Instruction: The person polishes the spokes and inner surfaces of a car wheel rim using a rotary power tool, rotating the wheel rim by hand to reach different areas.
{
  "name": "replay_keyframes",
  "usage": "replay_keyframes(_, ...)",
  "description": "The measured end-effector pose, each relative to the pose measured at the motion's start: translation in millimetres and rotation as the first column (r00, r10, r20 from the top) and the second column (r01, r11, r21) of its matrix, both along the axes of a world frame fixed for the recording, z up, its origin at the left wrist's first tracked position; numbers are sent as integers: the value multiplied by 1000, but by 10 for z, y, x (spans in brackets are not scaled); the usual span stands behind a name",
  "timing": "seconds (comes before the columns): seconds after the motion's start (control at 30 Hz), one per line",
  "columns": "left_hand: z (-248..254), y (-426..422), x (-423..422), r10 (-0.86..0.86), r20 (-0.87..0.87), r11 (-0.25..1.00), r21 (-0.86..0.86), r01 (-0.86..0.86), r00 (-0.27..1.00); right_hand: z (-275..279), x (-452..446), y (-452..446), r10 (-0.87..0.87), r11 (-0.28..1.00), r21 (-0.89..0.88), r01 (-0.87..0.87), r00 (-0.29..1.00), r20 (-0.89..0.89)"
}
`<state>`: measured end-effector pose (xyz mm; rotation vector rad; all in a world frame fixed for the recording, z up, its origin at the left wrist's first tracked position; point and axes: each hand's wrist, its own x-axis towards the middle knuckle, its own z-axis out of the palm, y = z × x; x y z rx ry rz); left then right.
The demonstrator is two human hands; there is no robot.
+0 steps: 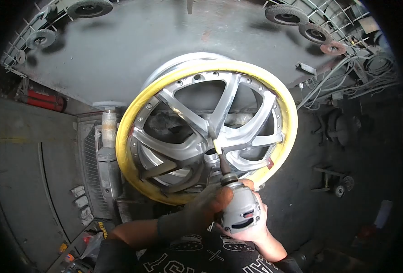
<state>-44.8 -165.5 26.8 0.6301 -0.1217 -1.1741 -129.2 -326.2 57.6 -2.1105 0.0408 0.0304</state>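
Note:
An alloy wheel (190, 148) with several grey metal spokes stands before me, tilted, its rim wrapped in yellow tape (291, 118). Both my hands hold a straight die grinder (241, 207), its slim tip pointing at the spokes beside the centre hole. My left hand (203, 207), grey-cuffed at the wrist, is closed around the neck end with its thumb on top. From the right and below, my right hand (258, 223) wraps the grinder's body; some of its fingers are hidden. Whether the tip touches metal, I cannot tell.
Abrasive flap discs (285, 15) hang on wire racks at the upper corners. Coiled cables (342, 77) lie at the right. Left of the wheel stands a grey metal post (109, 157). A red object (42, 99) sits farther left, and tools (81, 264) lie at the lower left.

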Motion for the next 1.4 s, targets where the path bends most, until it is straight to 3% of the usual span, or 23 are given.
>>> replay_keyframes(0.1,16,-25,84,49,-92,996,-69,-55,995,-86,79,18,-23,999,36,21,999,36)
replay_keyframes(0.2,-37,-31,56,132,-52,989,-59,-135,990,-156,108,-16,-19,999,29,18,1000,9)
replay_keyframes(0.33,-64,-50,71,98,-34,995,-24,-98,995,-213,133,-39,-25,999,43,23,999,44)
replay_keyframes(0.43,-191,-103,17,97,-106,990,-93,-108,990,-220,94,-64,-14,999,29,12,998,64)
replay_keyframes(0.47,-210,-96,29,39,86,999,-26,-37,996,-220,69,-77,5,1000,8,-5,997,79)
replay_keyframes(0.53,-166,-100,15,-33,270,998,54,19,962,-224,18,-88,-16,1000,23,14,997,80)
replay_keyframes(0.6,-47,-131,-52,57,47,997,-63,-54,997,-240,-83,-113,-36,999,36,33,996,81)
replay_keyframes(0.67,-22,-128,-104,38,38,989,-145,-32,999,-286,-267,-177,5,1000,15,-7,994,111)
replay_keyframes(0.73,122,-91,-146,27,124,1000,-20,-24,992,-338,-442,-214,-5,1000,-18,6,999,43)
replay_keyframes(0.8,183,-80,-105,27,137,999,-41,-21,990,-300,-406,-201,-37,982,187,22,996,78)
replay_keyframes(0.9,233,-86,-31,30,79,999,-29,-27,996,-354,-322,-211,-3,995,101,-3,998,55)
replay_keyframes(0.97,114,-87,13,93,482,992,31,-123,871,-468,-314,-189,-7,995,95,4,1000,22)
replay_keyframes(1.07,-241,-193,-99,138,234,989,17,-146,962,-520,-215,-139,-14,996,90,12,1000,24)
replay_keyframes(1.1,-186,-159,-19,113,297,990,47,-133,948,-488,-131,-118,-21,996,83,17,999,45)
replay_keyframes(1.2,-208,-151,-13,104,243,988,82,-128,964,-393,18,-92,-27,997,70,21,996,88)
replay_keyframes(1.3,-312,-149,-27,97,400,982,111,-154,911,-464,-13,-130,-37,996,82,30,995,89)
replay_keyframes(1.4,-212,-166,75,127,616,980,43,-194,778,-479,-38,-172,-43,991,128,35,997,64)
